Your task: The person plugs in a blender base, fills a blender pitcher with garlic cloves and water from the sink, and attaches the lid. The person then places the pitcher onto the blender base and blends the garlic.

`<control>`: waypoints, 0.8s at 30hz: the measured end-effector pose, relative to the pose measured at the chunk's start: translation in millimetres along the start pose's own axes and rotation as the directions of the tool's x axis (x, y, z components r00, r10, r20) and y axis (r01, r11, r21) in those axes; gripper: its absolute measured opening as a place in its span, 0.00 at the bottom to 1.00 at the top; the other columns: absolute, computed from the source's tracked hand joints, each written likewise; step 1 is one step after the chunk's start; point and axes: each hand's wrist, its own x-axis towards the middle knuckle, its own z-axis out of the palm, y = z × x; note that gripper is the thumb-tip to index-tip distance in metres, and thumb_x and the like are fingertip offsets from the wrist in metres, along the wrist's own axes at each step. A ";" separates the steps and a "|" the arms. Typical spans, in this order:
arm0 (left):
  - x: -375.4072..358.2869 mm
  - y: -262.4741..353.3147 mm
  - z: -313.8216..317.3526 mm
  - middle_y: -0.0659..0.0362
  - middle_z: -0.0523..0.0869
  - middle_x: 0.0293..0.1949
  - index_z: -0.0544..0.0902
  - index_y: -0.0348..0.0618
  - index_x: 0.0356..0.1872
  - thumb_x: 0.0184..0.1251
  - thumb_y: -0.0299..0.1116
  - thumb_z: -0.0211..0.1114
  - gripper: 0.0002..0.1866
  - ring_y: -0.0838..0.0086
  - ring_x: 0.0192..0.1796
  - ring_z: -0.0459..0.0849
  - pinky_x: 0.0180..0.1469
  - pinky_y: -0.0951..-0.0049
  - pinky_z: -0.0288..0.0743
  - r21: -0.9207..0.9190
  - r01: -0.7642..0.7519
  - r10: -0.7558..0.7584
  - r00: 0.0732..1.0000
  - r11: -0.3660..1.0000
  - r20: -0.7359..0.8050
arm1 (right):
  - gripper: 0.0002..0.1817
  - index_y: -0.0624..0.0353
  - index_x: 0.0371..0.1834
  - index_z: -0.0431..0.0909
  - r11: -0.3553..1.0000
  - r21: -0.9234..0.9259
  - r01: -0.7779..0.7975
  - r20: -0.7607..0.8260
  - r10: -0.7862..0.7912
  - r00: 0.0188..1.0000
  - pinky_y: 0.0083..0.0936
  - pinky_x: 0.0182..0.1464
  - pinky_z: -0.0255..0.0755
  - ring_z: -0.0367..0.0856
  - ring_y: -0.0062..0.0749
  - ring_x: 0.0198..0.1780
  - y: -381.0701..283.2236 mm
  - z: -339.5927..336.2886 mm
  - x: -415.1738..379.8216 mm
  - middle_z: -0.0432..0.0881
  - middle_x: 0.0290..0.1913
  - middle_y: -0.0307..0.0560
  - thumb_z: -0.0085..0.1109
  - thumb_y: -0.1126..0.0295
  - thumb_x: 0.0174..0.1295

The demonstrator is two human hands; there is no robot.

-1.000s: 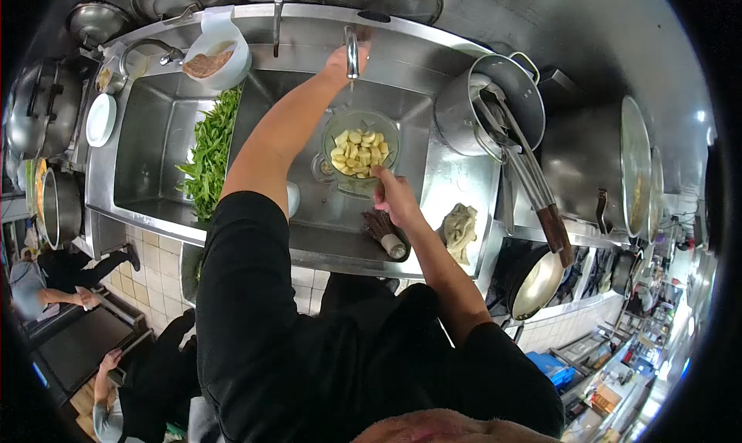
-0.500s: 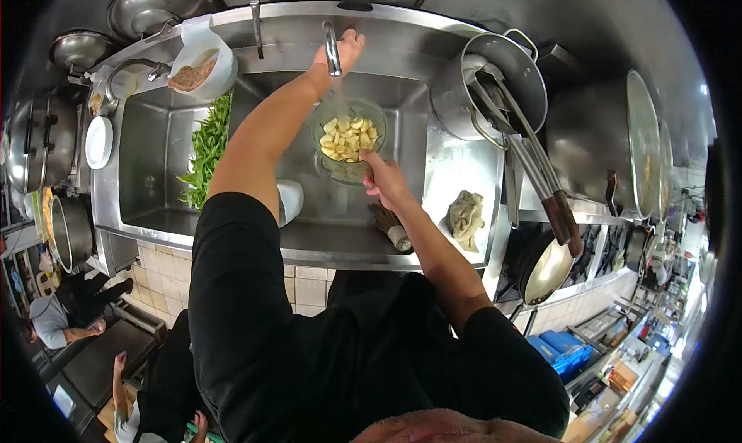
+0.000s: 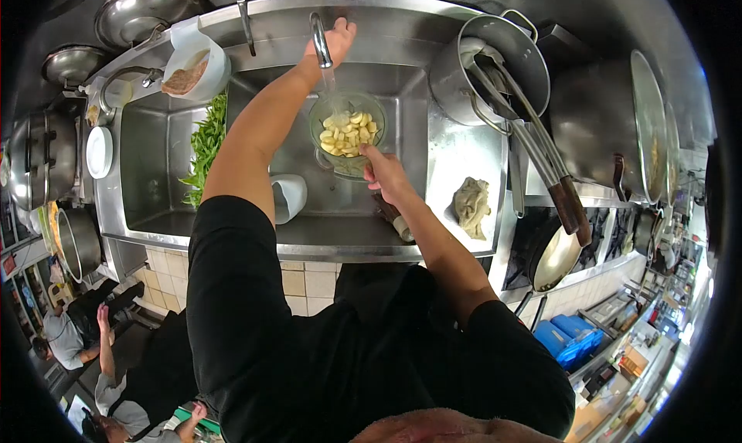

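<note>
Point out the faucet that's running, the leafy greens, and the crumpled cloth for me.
Running faucet (image 3: 318,40): head view, on its metal spout.
Leafy greens (image 3: 207,145): head view, mid-pile.
Crumpled cloth (image 3: 471,205): head view, on its upper folds.

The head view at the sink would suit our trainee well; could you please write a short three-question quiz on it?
1. What does the right hand grip?
a) the tongs
b) the rim of the clear bowl
c) the crumpled cloth
2. True or false: water is running from the tap.
3. Fill in: the leafy greens lie in the basin on the person's ____ side.
Key: 1 b; 2 true; 3 left
</note>
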 end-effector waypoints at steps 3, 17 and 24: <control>-0.9 0.9 -2.2 0.44 0.74 0.46 0.69 0.38 0.50 0.60 0.21 0.55 0.16 0.47 0.34 0.87 0.33 0.53 0.84 0.001 -0.003 0.003 1.000 1.000 -0.022 | 0.23 0.53 0.22 0.74 1.000 0.001 -0.007 -0.006 0.007 1.000 0.41 0.42 0.69 0.70 0.25 0.23 0.5 1.5 0.7 0.71 0.17 0.37 0.60 0.44 0.56; -0.1 0.8 -1.7 0.45 0.74 0.46 0.69 0.38 0.52 0.61 0.22 0.56 0.18 0.50 0.34 0.88 0.33 0.55 0.84 0.030 -0.038 0.038 0.999 0.999 -0.019 | 0.24 0.53 0.19 0.74 1.000 0.002 0.006 0.013 -0.006 1.000 0.37 0.40 0.68 0.68 0.26 0.23 0.4 3.8 -1.1 0.70 0.17 0.37 0.59 0.44 0.57; -0.7 7.5 -19.0 0.43 0.74 0.48 0.69 0.35 0.52 0.60 0.21 0.56 0.18 0.50 0.37 0.89 0.38 0.57 0.85 0.001 -0.002 0.002 0.998 1.000 0.067 | 0.22 0.53 0.17 0.71 0.996 0.090 0.027 -0.002 -0.027 1.000 0.24 0.23 0.53 0.61 0.21 0.19 2.0 5.2 -6.3 0.68 0.16 0.36 0.64 0.48 0.54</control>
